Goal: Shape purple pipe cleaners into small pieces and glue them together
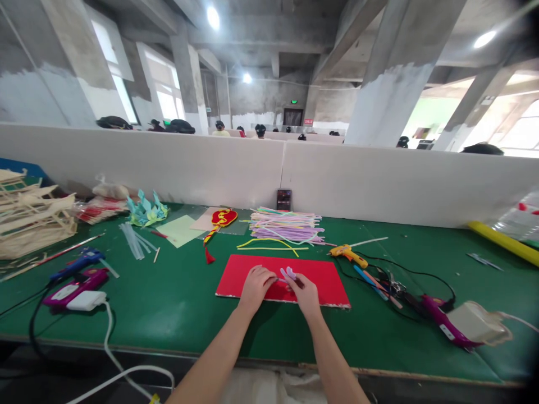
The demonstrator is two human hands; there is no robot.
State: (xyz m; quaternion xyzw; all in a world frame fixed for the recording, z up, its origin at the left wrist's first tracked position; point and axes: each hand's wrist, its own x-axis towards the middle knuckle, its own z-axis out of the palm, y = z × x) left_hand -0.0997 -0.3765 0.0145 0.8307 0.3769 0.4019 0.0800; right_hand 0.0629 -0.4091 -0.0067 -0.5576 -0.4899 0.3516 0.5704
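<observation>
A red board [240, 269] lies on the green table in front of me, with both hands over it. In the fingers of my right hand [305, 289] is a light purple pipe cleaner [288, 273], bent into loops at its upper end. Its straight part runs left to my left hand [256, 286], whose fingers are closed on that end. Just beyond the board rest a bundle of pink, white and purple pipe cleaners [286, 227] and some loose yellow ones [269, 242].
Right of the board are a yellow glue gun [348, 255], cables and a purple power strip [448, 325]. At left lie a blue glue gun [78, 264], glue sticks [137, 240] and wooden models [36, 219]. A red-and-yellow tasselled ornament [223, 217] and a phone [284, 199] are behind, before a white partition [189, 163].
</observation>
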